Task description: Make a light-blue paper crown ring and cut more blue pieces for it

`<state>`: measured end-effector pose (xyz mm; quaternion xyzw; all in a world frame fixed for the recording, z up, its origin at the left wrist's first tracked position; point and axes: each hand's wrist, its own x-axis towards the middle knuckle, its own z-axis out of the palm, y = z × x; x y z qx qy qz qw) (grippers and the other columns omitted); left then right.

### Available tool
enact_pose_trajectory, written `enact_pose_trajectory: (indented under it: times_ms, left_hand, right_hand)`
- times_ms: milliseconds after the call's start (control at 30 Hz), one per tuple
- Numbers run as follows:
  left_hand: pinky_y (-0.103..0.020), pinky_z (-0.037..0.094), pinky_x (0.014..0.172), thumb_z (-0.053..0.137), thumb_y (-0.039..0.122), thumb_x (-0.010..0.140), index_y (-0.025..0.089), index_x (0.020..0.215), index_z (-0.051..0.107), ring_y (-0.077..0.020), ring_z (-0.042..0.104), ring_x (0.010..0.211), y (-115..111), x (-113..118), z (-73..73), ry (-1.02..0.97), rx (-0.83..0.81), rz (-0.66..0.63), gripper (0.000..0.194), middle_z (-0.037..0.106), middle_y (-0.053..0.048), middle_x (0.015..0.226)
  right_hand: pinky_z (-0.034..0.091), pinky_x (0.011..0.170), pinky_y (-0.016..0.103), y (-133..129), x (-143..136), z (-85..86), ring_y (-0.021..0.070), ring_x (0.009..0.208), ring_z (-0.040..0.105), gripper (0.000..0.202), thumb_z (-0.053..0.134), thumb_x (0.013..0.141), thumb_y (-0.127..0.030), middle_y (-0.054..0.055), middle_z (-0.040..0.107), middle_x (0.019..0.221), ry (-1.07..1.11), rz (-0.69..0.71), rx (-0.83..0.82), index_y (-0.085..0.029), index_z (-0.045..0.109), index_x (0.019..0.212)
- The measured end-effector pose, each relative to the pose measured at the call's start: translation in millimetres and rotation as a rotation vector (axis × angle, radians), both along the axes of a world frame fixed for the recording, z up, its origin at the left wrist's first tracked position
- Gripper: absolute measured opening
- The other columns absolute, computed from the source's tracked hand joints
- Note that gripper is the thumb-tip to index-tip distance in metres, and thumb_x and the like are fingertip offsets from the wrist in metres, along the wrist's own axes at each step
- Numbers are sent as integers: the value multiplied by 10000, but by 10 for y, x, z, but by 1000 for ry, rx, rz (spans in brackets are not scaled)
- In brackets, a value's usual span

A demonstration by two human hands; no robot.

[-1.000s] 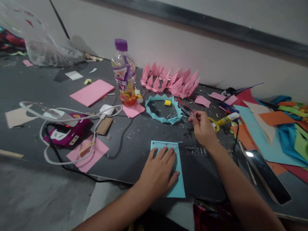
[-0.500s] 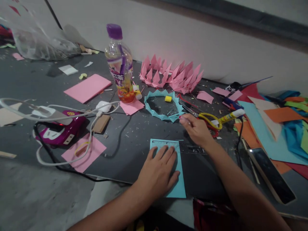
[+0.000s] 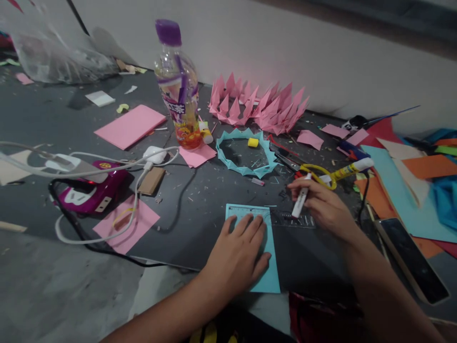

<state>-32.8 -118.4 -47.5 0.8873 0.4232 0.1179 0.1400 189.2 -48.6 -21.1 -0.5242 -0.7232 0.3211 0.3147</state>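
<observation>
My left hand (image 3: 237,247) lies flat with its fingers spread over a light blue paper sheet (image 3: 269,274). It presses a clear plastic ruler (image 3: 293,220) across the sheet's upper part; the ruler sticks out to the right. My right hand (image 3: 328,207) is closed around a slim white pen-shaped tool (image 3: 302,197) with small print on it. The tool slants above the ruler, dark tip downward. A small clear cap-like piece with a pink end (image 3: 257,181) rests on the table, left of my right hand. Beyond it stands a ring of folded blue paper (image 3: 223,162).
A drink bottle (image 3: 180,109) and pink folded-paper rings (image 3: 233,112) stand at the back. Yellow-handled scissors (image 3: 328,183) and a glue stick (image 3: 353,169) lie right, near a phone (image 3: 412,259) and coloured paper. Cables cross a purple device (image 3: 94,193) at left.
My right hand has moved right and toward me, now showing the white pen-shaped tool. The pink-ended piece now lies on the table. My left hand stays on the paper and ruler.
</observation>
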Motion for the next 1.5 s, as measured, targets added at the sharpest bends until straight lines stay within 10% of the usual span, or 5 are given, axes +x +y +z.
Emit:
enact_pose_trajectory:
  times_ms: [133,300,1500]
  left_hand:
    - [-446,300,1030,299,444,937,185,1305,426,-221,378,1276,3,4,9,0,-18,5,467,449,-38,1396]
    - [-446,288,1044,310,437,933,177,1317,414,-224,368,1280,4,9,16,24,-17,1,475,448,-44,1395]
    - [-448,276,1054,291,432,937,169,1336,383,-224,376,1281,-9,14,14,40,-21,0,487,432,-49,1409]
  right_hand:
    - [516,726,326,-113,139,-178,174,838,616,237,540,772,-219,28,603,925,179,-64,-14,-275,454,986]
    - [492,812,414,-188,155,-289,219,904,607,247,667,735,-329,60,633,954,-120,44,36,-238,440,774]
    - [486,789,393,-246,168,-260,200,865,612,212,659,756,-291,53,649,949,-231,160,114,-239,457,801]
